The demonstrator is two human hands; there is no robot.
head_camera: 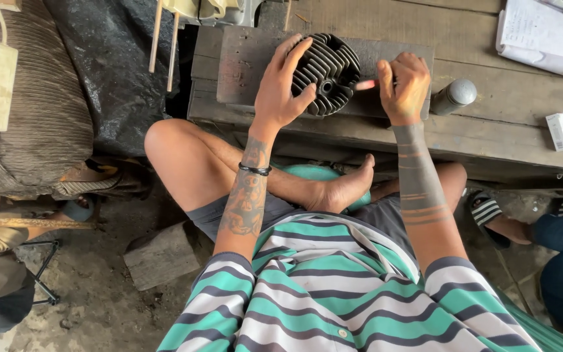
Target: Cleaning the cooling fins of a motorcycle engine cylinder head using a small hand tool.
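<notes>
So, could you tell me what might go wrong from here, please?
The finned metal part is steadied only by the left hand on a dark slab; it could slip. The right hand holds a small pink tool near the fins, which could nick fingers. The grey canister stands close and might get knocked.

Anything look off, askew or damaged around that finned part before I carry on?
Nothing stands out. The dark finned metal part lies on a board on the wooden bench, steadied by the left hand; the right hand holds a small pink-tipped stick against its side. No spills or breaks show.
</notes>
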